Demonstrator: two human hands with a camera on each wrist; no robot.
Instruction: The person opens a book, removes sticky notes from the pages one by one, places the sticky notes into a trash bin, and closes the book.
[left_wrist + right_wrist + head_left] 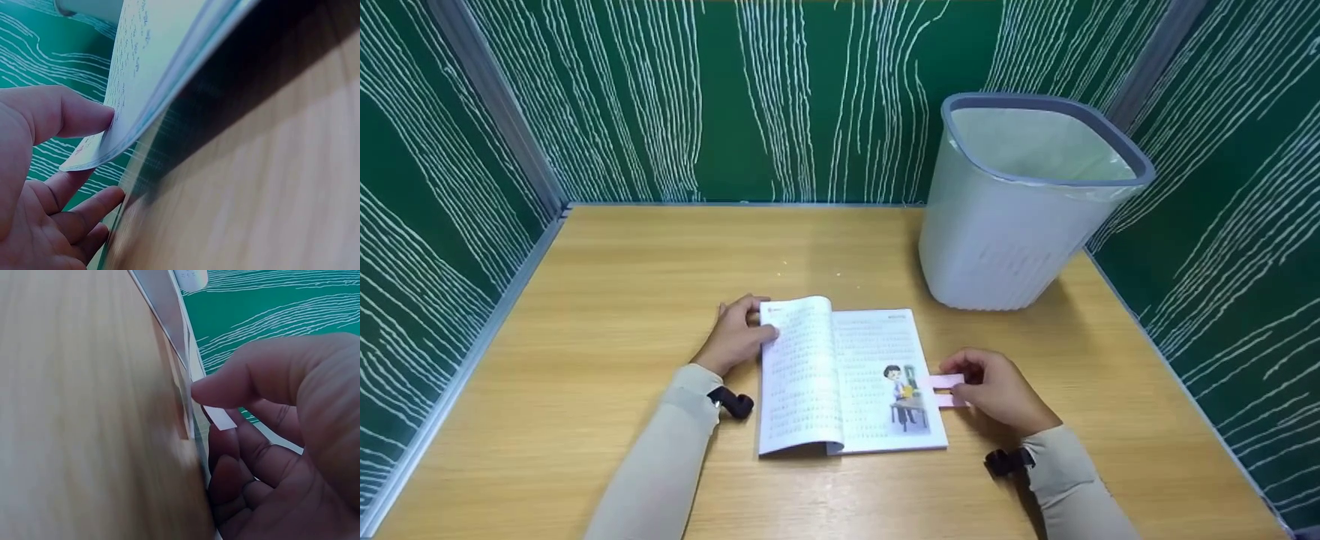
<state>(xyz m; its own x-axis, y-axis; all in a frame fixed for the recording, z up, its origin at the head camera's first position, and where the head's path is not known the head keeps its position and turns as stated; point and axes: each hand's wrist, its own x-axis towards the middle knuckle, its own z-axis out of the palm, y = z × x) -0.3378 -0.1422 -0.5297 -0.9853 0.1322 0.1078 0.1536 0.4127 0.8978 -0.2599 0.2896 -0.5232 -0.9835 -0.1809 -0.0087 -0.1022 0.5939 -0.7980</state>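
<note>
An open book (877, 337) lies on the wooden table, with printed text and a picture of a person at a desk on its right page. My left hand (733, 337) grips the book's left pages (143, 62) near the top corner, thumb on top and fingers beneath; those pages are lifted and curved. Two pink paper strips (949, 381) stick out past the right edge, level with the picture. Between thumb and forefinger, my right hand (997, 390) pinches a strip (220, 417). Whether the strips join inside the book is hidden.
A pale waste bin (997, 240) with a grey rim and a liner stands at the table's back right. Green panels (720, 112) with white wavy lines enclose the back and sides. A few tiny white specks (838, 274) lie on the table (675, 247) behind the book.
</note>
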